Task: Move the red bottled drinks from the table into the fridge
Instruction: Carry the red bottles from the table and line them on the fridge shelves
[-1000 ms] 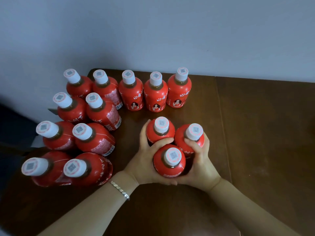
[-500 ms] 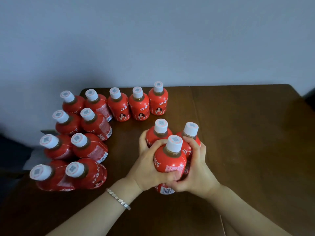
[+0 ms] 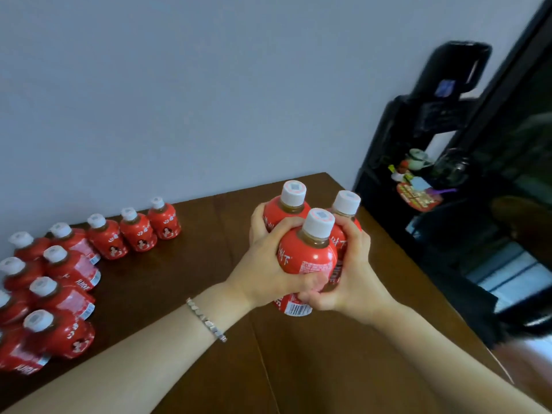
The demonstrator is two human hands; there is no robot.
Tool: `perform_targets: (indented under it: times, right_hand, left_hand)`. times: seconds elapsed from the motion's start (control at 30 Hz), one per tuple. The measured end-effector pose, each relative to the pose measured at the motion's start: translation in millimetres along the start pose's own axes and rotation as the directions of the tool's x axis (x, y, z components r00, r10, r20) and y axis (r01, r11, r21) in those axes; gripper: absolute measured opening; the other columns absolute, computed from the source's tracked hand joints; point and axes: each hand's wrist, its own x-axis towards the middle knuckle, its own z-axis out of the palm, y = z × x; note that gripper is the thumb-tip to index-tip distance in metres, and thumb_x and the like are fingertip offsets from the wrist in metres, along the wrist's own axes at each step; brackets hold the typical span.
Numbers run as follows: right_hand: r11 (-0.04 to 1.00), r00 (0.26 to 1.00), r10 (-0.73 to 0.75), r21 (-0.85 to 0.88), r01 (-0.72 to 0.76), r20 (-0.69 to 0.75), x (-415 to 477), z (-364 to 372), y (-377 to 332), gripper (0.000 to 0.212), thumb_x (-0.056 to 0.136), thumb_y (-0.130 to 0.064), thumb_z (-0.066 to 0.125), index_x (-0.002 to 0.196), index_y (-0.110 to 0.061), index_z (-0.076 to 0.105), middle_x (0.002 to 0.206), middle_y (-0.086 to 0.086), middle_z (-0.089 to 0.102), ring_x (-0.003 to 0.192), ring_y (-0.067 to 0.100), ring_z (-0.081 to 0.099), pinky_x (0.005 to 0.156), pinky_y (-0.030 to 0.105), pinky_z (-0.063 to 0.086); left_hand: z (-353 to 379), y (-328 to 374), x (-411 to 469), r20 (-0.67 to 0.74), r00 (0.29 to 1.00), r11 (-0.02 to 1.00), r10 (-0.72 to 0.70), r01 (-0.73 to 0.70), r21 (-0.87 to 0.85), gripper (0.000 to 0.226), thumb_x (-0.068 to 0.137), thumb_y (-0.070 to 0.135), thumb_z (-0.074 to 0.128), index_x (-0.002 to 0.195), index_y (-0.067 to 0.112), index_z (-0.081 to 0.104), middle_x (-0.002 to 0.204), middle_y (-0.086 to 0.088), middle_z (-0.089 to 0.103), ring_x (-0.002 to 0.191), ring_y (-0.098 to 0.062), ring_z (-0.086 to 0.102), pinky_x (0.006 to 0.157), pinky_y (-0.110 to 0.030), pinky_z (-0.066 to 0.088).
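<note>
Both hands clamp three red bottles above the surface; I'd keep squeezing inward, support the front bottle's base.

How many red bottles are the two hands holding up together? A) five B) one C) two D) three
D: three white caps stick up from the bundle of red bottles squeezed between the left hand and the right hand, lifted above the table.

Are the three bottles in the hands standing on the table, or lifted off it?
Lifted. The three bottles are squeezed between the left hand and right hand, and the nearest bottle's base hangs above the table.
</note>
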Motion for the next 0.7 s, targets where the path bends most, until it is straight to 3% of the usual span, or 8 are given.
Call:
perform_targets:
  times: [0.1,0.2,0.33,0.5,0.6,0.7]
  right_hand:
    - [0.997,0.99,0.02,-0.07,-0.03,-0.139,-67.9,-67.7,-9.1,0.1,0.045,-0.058,0.072,0.123,-0.054,0.009,0.119,-0.029,0.011,0.109,-0.035,0.016,0.081,-0.008,0.031]
    - [0.986,0.95,0.042,-0.14,-0.089,-0.309,-160.9,-145.3,-18.9,0.099,0.044,-0.057,0.073,0.115,-0.068,0.005,0.127,-0.024,0.01,0.118,-0.022,0.023,0.084,-0.003,0.038]
    - [0.965,0.894,0.057,-0.207,-0.164,-0.445,-266.4,-225.3,-23.9,0.099,0.049,-0.053,0.077,0.12,-0.065,0.008,0.139,-0.008,0.013,0.132,0.011,0.029,0.103,0.026,0.044]
    - [0.923,0.776,0.078,-0.248,-0.293,-0.626,-393.9,-301.7,-31.8,0.097,0.049,-0.057,0.073,0.118,-0.067,0.006,0.126,-0.026,0.013,0.123,-0.017,0.023,0.089,-0.002,0.036]
    - [0.884,0.654,0.122,-0.218,-0.413,-0.746,-475.3,-341.0,-41.7,0.099,0.046,-0.054,0.072,0.123,-0.06,0.01,0.113,-0.031,0.014,0.119,-0.017,0.027,0.087,-0.003,0.037]
    - [0.853,0.494,0.14,-0.149,-0.5,-0.858,-557.4,-377.3,-47.4,0.101,0.043,-0.05,0.074,0.124,-0.057,0.014,0.123,-0.023,0.016,0.121,-0.009,0.032,0.088,0.001,0.041]
  left_hand:
    - [66.9,60.2,-3.1,0.101,0.992,0.997,0.076,-0.074,-0.023,0.073,0.043,0.063,0.072,0.108,0.063,0.039,0.122,0.038,0.009,0.131,-0.014,0.033,0.105,-0.035,0.042]
    - [157.7,128.7,-12.6,0.208,0.96,0.982,0.188,-0.177,-0.073,0.072,0.043,0.063,0.073,0.104,0.072,0.035,0.132,0.033,0.007,0.13,-0.017,0.036,0.102,-0.041,0.045]
    - [261.9,198.4,-31.7,0.306,0.892,0.935,0.332,-0.269,-0.23,0.068,0.045,0.059,0.075,0.103,0.069,0.039,0.13,0.033,0.012,0.128,-0.019,0.038,0.098,-0.042,0.048]
    - [384.9,278.8,-63.5,0.395,0.791,0.869,0.468,-0.33,-0.369,0.069,0.043,0.059,0.073,0.105,0.057,0.043,0.128,0.033,0.013,0.126,-0.014,0.039,0.099,-0.038,0.048]
    - [465.6,325.1,-86.1,0.481,0.677,0.817,0.558,-0.346,-0.461,0.072,0.046,0.058,0.074,0.11,0.052,0.041,0.123,0.038,0.013,0.124,-0.01,0.039,0.1,-0.034,0.047]
    - [548.7,374.7,-112.1,0.546,0.539,0.759,0.641,-0.344,-0.552,0.072,0.049,0.05,0.078,0.11,0.051,0.042,0.125,0.035,0.013,0.119,-0.001,0.04,0.094,-0.019,0.048]
